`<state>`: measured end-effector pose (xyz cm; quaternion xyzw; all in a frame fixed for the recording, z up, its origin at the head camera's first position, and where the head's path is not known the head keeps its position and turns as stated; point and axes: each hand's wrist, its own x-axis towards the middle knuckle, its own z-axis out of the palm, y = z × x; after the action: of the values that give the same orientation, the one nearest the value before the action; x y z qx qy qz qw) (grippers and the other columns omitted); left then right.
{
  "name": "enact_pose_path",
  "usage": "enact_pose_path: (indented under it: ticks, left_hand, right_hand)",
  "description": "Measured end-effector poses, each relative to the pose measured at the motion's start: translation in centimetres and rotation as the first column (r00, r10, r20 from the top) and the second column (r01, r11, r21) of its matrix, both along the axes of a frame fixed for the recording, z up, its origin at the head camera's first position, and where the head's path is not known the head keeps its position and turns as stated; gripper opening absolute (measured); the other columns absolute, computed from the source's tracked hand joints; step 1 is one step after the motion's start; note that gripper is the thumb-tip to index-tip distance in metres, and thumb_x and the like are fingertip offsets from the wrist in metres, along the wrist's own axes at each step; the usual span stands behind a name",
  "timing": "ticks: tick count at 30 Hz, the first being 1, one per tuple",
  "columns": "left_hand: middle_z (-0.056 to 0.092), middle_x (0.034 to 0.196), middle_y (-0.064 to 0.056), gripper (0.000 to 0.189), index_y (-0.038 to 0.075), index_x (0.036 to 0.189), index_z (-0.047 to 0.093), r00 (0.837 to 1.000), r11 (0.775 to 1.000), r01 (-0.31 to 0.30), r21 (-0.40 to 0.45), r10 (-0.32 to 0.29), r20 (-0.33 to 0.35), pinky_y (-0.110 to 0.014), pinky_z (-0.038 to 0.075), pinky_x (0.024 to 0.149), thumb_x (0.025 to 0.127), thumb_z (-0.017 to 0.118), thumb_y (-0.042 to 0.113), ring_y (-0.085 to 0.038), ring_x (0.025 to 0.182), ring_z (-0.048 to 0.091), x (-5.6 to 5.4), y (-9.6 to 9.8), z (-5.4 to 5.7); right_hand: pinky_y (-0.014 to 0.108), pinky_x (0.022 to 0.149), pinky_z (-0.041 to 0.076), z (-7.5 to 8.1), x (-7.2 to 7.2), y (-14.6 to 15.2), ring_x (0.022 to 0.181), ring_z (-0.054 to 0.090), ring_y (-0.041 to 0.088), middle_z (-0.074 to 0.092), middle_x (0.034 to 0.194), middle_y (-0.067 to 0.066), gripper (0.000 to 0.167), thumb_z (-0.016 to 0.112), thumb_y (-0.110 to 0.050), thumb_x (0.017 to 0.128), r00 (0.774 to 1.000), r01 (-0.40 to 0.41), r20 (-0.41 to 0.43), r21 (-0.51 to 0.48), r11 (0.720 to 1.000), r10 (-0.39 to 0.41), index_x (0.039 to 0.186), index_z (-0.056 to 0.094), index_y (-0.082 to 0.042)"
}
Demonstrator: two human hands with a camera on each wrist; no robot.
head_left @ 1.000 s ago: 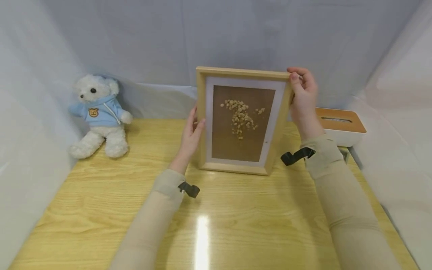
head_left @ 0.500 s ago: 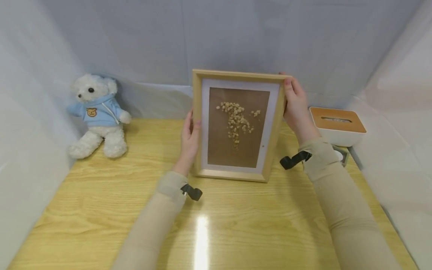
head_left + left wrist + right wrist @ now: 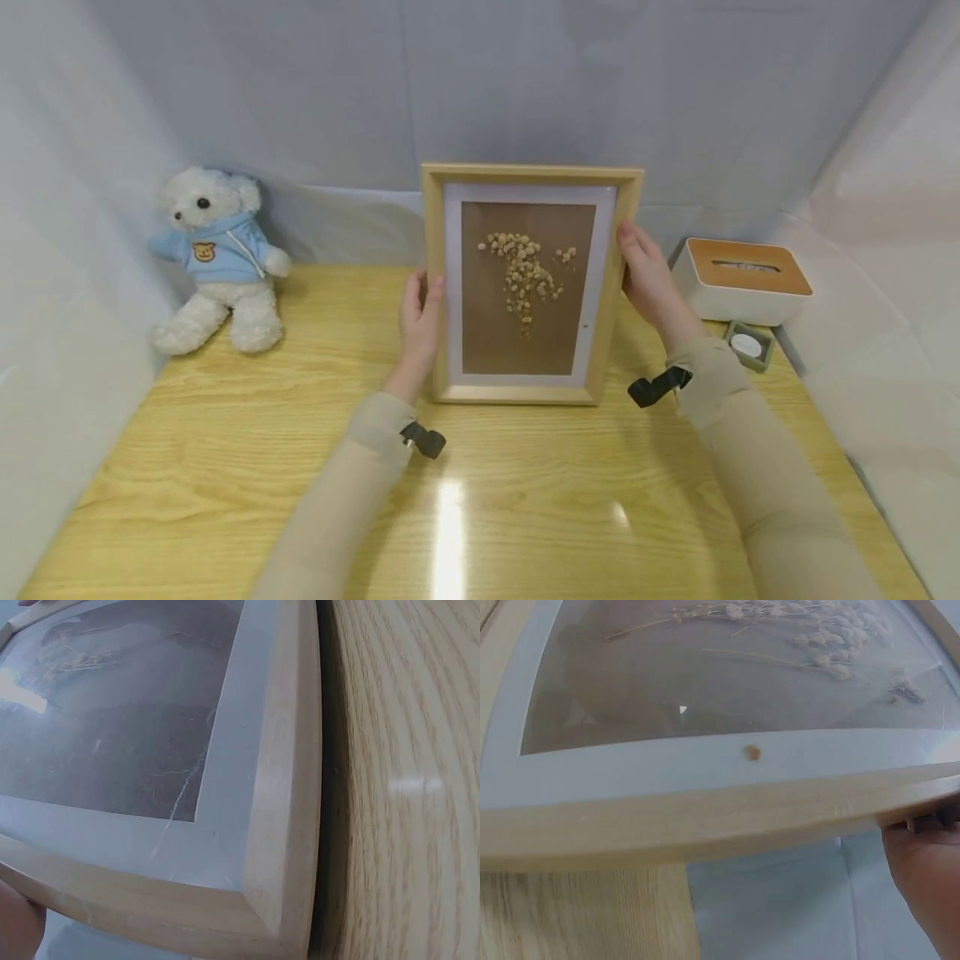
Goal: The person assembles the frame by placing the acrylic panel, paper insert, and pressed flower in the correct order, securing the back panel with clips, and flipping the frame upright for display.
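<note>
A light wooden picture frame point(image 3: 517, 354) with a white mat stands nearly upright on the table, facing me. Behind its clear pane, a cluster of small pale dried flowers point(image 3: 525, 267) lies against a brown backing. My left hand point(image 3: 420, 329) grips the left side rail, thumb toward the front. On the opposite rail, above mid-height, my right hand point(image 3: 651, 283) holds the frame; its other fingers are hidden behind. The left wrist view shows the frame's lower rail point(image 3: 289, 765) along the tabletop. A small brown spot point(image 3: 753, 752) marks the mat in the right wrist view.
A white teddy bear point(image 3: 221, 250) in a blue hoodie sits at the back left. At the back right is a white tissue box point(image 3: 738, 304) with an orange-brown lid. Before it lies a small green square dish point(image 3: 759, 357) with a white round inside. A pale curtain point(image 3: 525, 83) hangs behind.
The frame has shifted slightly left and toward me, and its tilt has straightened. My right hand has slid from the top right corner down the side rail; the green dish is now uncovered.
</note>
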<state>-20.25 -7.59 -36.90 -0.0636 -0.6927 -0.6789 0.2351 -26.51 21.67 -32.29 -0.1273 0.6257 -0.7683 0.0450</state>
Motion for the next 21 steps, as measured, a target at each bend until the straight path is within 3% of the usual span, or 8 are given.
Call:
enact_pose_path:
  ticks: [5, 8, 13, 18, 21]
  left_hand:
    - [0.052, 0.117, -0.03, 0.035, -0.016, 0.124, 0.045, 0.999, 1.0, 0.008, 0.001, -0.008, 0.045, -0.039, 0.039, 0.1, 0.1, 0.04, 0.009, -0.033, 0.111, 0.049, 0.18, -0.35, 0.14]
    - [0.05, 0.121, -0.032, 0.035, -0.016, 0.124, 0.046, 0.998, 0.999, 0.012, -0.029, -0.011, 0.064, -0.043, 0.037, 0.103, 0.101, 0.039, 0.01, -0.038, 0.115, 0.047, 0.16, -0.56, 0.02]
    - [0.054, 0.105, -0.027, 0.03, -0.017, 0.114, 0.05, 0.998, 0.999, 0.001, -0.044, 0.002, 0.057, -0.035, 0.041, 0.093, 0.1, 0.04, 0.008, -0.026, 0.1, 0.05, 0.07, -0.59, -0.22]
    - [0.051, 0.087, -0.007, 0.023, -0.016, 0.103, 0.05, 0.999, 0.999, -0.026, -0.039, 0.027, 0.023, -0.025, 0.04, 0.079, 0.099, 0.042, 0.005, -0.014, 0.084, 0.046, 0.21, -0.42, -0.01]
    - [0.048, 0.083, -0.002, 0.023, -0.016, 0.1, 0.05, 0.999, 0.998, -0.031, -0.046, 0.032, 0.011, -0.024, 0.04, 0.076, 0.099, 0.042, 0.006, -0.013, 0.081, 0.045, 0.29, -0.38, 0.09]
  right_hand:
    - [0.023, 0.091, 0.042, -0.53, -0.19, 0.32, 0.103, 0.05, 0.014, 0.051, 0.109, 0.003, 0.057, 0.05, -0.054, 0.088, 0.999, -0.024, -0.038, 0.03, 0.999, 0.025, 0.123, 0.046, -0.009]
    - [0.022, 0.09, 0.043, -0.71, -0.38, 0.37, 0.099, 0.051, 0.013, 0.053, 0.106, 0.002, 0.053, 0.051, -0.052, 0.089, 0.999, -0.023, -0.046, 0.03, 0.999, 0.025, 0.122, 0.047, -0.01]
    - [0.023, 0.083, 0.047, -0.82, -0.62, 0.45, 0.093, 0.054, 0.013, 0.054, 0.102, 0.002, 0.044, 0.05, -0.048, 0.091, 0.999, -0.04, -0.029, 0.035, 0.999, 0.041, 0.119, 0.049, -0.014]
    - [0.024, 0.078, 0.05, -0.77, -0.74, 0.55, 0.088, 0.058, 0.013, 0.057, 0.098, 0.002, 0.042, 0.054, -0.049, 0.088, 0.998, -0.066, -0.014, 0.023, 0.998, 0.067, 0.113, 0.052, -0.015]
    - [0.023, 0.077, 0.051, -0.75, -0.72, 0.69, 0.088, 0.059, 0.012, 0.059, 0.097, 0.0, 0.043, 0.056, -0.049, 0.087, 0.996, -0.083, -0.015, 0.01, 0.996, 0.083, 0.111, 0.053, -0.014]
